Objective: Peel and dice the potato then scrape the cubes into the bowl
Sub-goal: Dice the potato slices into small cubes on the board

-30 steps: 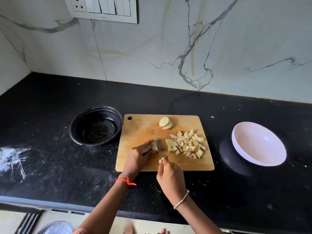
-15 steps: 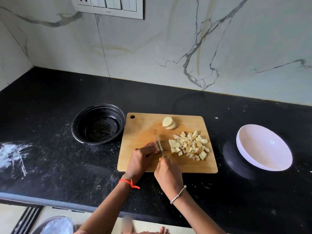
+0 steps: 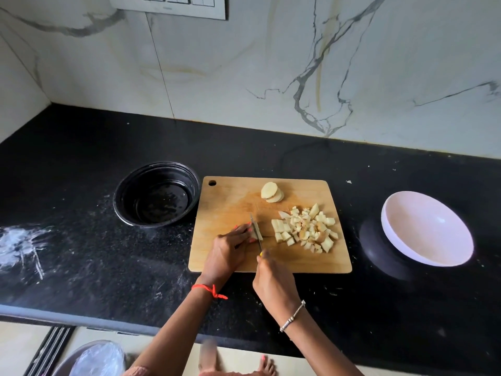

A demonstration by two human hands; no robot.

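Note:
A wooden cutting board (image 3: 225,207) lies on the black counter. My left hand (image 3: 229,251) pins a small peeled potato piece (image 3: 257,234) to the board with its fingertips. My right hand (image 3: 273,280) grips a small knife (image 3: 256,231) whose blade stands in that piece, tip pointing away from me. A heap of pale potato cubes (image 3: 306,230) lies just right of the blade. Two or three stacked potato slices (image 3: 272,191) rest near the board's far edge. A white bowl (image 3: 425,229), with nothing in it, sits tilted on the counter to the right.
A black bowl (image 3: 156,194) stands touching the board's left edge. White smears (image 3: 19,242) mark the counter at far left. The marble wall with a switch plate (image 3: 168,5) rises behind. A lined bin (image 3: 92,359) stands on the floor by my feet.
The view has shifted slightly. The knife has worked down into the held potato piece, and my hands stay in nearly the same place on the board.

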